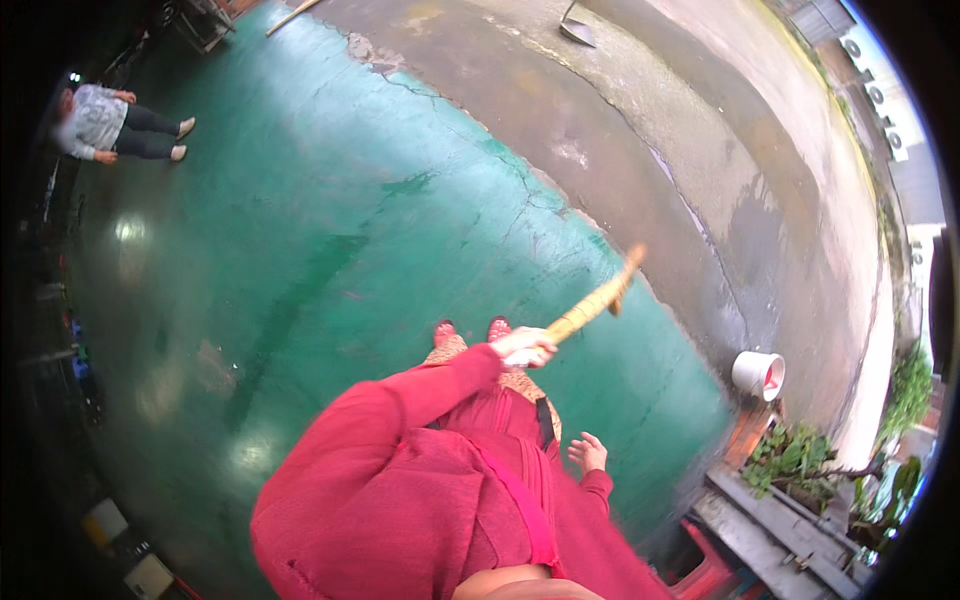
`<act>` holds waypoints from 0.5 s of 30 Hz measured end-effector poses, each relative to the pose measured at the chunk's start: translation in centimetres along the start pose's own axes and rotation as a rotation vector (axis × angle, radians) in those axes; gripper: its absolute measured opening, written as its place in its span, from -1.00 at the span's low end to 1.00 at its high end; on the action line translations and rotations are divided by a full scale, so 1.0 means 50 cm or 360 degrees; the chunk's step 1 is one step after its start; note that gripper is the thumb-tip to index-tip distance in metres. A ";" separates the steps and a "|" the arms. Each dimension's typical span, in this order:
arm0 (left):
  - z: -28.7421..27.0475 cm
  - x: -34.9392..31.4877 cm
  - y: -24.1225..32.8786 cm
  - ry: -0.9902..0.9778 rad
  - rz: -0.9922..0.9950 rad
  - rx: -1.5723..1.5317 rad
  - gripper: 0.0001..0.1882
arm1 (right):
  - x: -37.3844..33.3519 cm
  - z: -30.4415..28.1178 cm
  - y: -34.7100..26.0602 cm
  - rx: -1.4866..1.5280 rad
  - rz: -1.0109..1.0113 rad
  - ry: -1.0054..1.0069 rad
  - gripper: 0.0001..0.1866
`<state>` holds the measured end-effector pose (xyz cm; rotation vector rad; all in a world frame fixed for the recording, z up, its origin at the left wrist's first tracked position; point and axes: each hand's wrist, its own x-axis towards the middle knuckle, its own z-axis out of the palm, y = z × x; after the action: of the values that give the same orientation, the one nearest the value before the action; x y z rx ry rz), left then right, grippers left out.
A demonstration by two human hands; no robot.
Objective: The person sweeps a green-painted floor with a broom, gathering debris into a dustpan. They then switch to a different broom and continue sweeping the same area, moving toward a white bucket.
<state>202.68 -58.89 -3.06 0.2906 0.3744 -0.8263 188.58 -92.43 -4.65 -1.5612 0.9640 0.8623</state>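
My left hand (525, 346) is closed around the near end of a yellow stick (588, 308). The stick slants up and right, out over the green floor. It has thin dark bands and a brownish, forked-looking far end; motion blur hides its exact kind. Lower right, my right hand (588, 452) hangs beside my body with its fingers apart and nothing in it. Both arms wear red sleeves. Under the stick, my feet show in red footwear on the floor.
A white bucket (757, 375) with something red inside stands right, near plants (795, 460). Grey planks (765, 530) and a red plastic stool (705, 560) are lower right. Another person (120, 122) stands upper left. A dustpan (577, 33) lies on the concrete beyond the cracked floor edge.
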 end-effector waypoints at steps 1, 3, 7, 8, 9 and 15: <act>0.053 0.055 -0.003 0.0224 -0.0040 -0.0063 -0.88 | 0.001 -0.020 -0.013 0.0156 -0.0030 0.0108 -0.65; 0.057 0.184 -0.017 0.0188 -0.0170 -0.0345 -0.87 | 0.013 -0.050 -0.053 0.0090 -0.0079 0.0164 -0.65; 0.049 0.313 0.011 0.0369 -0.0147 -0.0194 -0.85 | 0.003 -0.058 -0.134 -0.0074 -0.0091 0.0223 -0.64; 0.022 0.321 0.038 0.0375 -0.0141 -0.0225 -0.85 | -0.002 -0.048 -0.140 -0.0099 -0.0099 0.0224 -0.63; -0.006 0.327 0.067 0.0381 -0.0130 -0.0261 -0.85 | -0.005 -0.039 -0.148 -0.0130 -0.0107 0.0224 -0.62; -0.319 0.110 0.312 0.0540 0.0305 -0.0307 -0.83 | -0.020 0.096 -0.131 -0.0236 0.0119 0.0037 -0.68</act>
<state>214.57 -46.19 -18.08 0.2816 0.7277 -0.5464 193.93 -86.82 -1.99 -1.6722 0.9992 0.9889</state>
